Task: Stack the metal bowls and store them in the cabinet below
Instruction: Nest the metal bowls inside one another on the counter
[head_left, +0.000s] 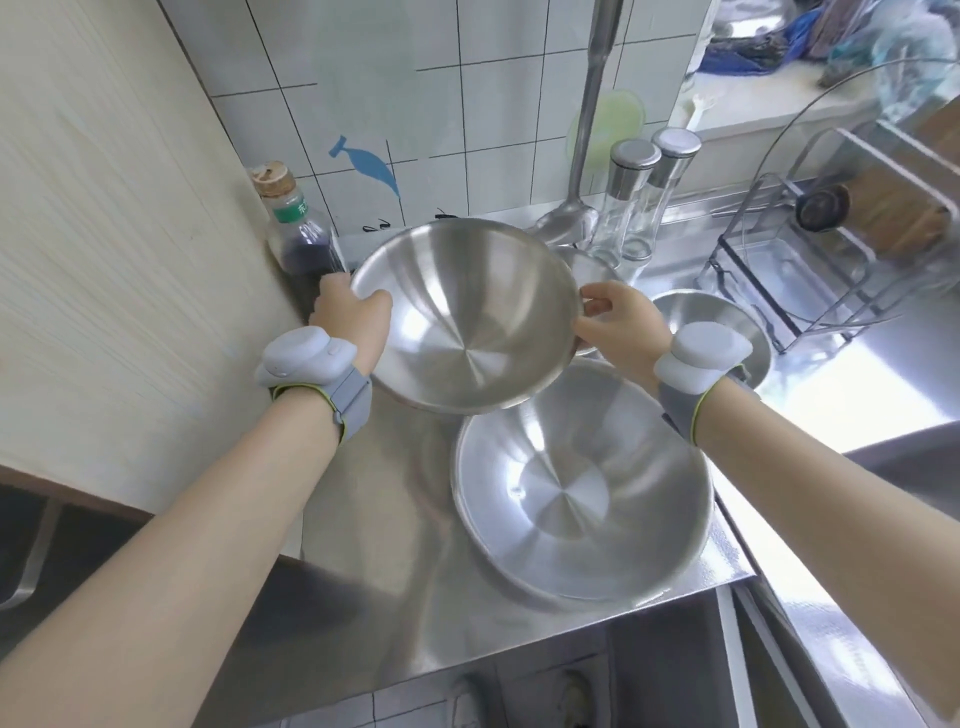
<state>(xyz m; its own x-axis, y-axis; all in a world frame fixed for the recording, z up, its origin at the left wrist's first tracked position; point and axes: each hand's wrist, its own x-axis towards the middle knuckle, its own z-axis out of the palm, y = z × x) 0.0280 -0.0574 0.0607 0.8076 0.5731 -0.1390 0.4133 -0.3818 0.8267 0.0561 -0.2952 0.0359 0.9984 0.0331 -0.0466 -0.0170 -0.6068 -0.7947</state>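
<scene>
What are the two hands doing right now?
Left hand: closed on the left rim of the lifted metal bowl.
Right hand: closed on the same bowl's right rim.

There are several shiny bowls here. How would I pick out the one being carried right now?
Start at the steel counter below the white tiled wall. The held bowl is raised and tilted, gripped at its rim by the left hand and right hand. Unlike the big bowl resting on the counter nearer the person, it is in the air.
</scene>
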